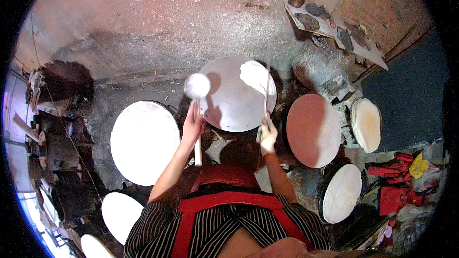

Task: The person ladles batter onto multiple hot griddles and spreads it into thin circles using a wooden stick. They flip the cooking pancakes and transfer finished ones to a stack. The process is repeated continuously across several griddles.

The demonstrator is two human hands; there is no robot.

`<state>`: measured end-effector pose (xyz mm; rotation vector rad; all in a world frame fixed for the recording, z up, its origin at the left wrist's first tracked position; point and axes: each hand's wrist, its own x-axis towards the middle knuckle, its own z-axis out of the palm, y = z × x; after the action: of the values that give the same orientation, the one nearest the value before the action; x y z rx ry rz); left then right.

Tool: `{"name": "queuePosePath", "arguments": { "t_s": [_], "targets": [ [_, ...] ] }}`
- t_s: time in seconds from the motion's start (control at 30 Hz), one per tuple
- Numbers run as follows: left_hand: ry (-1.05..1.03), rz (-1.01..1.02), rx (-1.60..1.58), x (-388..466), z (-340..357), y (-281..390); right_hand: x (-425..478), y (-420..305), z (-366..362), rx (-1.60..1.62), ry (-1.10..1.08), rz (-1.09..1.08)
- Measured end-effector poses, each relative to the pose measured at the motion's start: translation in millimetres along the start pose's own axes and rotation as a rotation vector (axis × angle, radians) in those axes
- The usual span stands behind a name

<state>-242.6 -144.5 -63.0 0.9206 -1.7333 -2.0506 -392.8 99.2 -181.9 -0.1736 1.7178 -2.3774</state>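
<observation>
My left hand (193, 122) grips the handle of a ladle with a round white head (197, 86), held over the left rim of a round metal griddle (224, 104). My right hand (268, 134) closes around a thin stick-like tool (267, 89), slightly blurred, which reaches forward over the griddle's right side. Beneath that tool lies an uneven white patch (251, 75) that looks like batter. The rest of the griddle's surface is bare, with shadows of the left hand and ladle across it.
Round griddles flank me: one with a bright white surface (145, 143) at left, a partly shadowed one (313, 130) at right. A stack of flatbreads (365, 125) is farther right. Boards with dark objects (319, 21) stand against the wall. A cord (70, 134) hangs at left.
</observation>
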Motion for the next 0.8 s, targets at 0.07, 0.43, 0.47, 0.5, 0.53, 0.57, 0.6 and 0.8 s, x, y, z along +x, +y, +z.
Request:
{"name": "queuePosePath", "arguments": {
  "t_s": [0.07, 0.43, 0.47, 0.5, 0.53, 0.57, 0.6, 0.8],
  "targets": [
    [0.005, -0.116, -0.096, -39.5, -12.0, -5.4, -33.8, -10.9, 24.7, 0.094, 0.220, 0.180],
    [0.154, -0.232, -0.239, -129.5, -10.8, -6.3, 46.5, 24.0, 84.7, -0.456, -0.163, -0.116],
    [0.185, -0.218, -0.246, -132.0, -7.9, -8.6, 48.8, 19.4, 81.1, -0.505, -0.212, -0.112],
    [0.208, -0.218, -0.265, -134.4, -5.2, -12.7, 50.4, 14.1, 74.4, -0.555, -0.260, -0.107],
    [0.246, -0.215, -0.287, -136.0, -5.6, -18.6, 48.3, 0.9, 67.3, -0.523, -0.356, 0.005],
    [0.282, -0.213, -0.309, -137.8, -4.3, -22.3, 46.8, -13.2, 59.3, -0.500, -0.444, 0.120],
    [0.312, -0.200, -0.316, -143.2, -3.9, -25.0, 38.1, -49.3, 60.6, -0.469, -0.459, 0.328],
    [0.378, -0.198, -0.266, -162.3, 17.5, -27.5, 65.2, -23.4, -47.3, -0.354, -0.176, 0.240]
  ]
}}
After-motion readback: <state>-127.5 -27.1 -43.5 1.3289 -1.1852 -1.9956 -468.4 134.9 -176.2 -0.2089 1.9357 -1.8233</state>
